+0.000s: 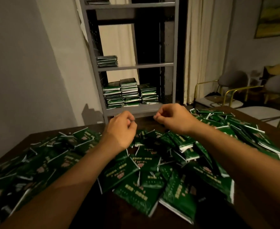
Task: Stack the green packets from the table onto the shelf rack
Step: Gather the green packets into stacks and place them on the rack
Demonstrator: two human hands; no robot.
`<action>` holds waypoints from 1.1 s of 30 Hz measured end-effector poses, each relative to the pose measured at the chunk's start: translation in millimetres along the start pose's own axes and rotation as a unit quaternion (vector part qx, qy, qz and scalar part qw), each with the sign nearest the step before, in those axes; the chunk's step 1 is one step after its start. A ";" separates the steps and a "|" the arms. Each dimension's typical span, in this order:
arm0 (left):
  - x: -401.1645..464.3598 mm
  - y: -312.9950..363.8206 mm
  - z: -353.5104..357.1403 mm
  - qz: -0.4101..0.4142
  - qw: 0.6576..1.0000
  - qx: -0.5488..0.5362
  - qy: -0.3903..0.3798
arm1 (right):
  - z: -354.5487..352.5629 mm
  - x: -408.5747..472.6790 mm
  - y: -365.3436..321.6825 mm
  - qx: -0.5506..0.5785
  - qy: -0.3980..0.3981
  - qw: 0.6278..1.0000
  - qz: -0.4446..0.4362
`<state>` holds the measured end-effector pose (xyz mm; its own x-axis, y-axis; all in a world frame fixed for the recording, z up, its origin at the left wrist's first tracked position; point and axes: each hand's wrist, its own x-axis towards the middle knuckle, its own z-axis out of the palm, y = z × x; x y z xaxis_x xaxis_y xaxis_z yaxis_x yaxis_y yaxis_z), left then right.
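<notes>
Glossy foil-like green packets [132, 189] on dark wooden table [93, 127]; matt grey metal shelf rack [136, 65].

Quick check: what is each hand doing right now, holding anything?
Left hand: fingers curled, holding nothing, above the packets.
Right hand: fingers curled, holding nothing, above the packets.
</notes>
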<state>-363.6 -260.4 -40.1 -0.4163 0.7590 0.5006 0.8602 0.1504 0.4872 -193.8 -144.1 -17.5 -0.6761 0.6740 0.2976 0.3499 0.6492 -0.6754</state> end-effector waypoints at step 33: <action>-68.7 -58.8 36.7 -0.101 0.940 -0.323 -0.038 | 80.2 -30.0 39.0 0.023 0.114 0.984 -0.133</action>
<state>-374.9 -298.2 -129.3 -0.5095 0.8025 0.3105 0.3965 -0.1013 0.9124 -211.9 -167.3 -106.8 -0.5743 0.5477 0.6084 0.1474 0.8002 -0.5813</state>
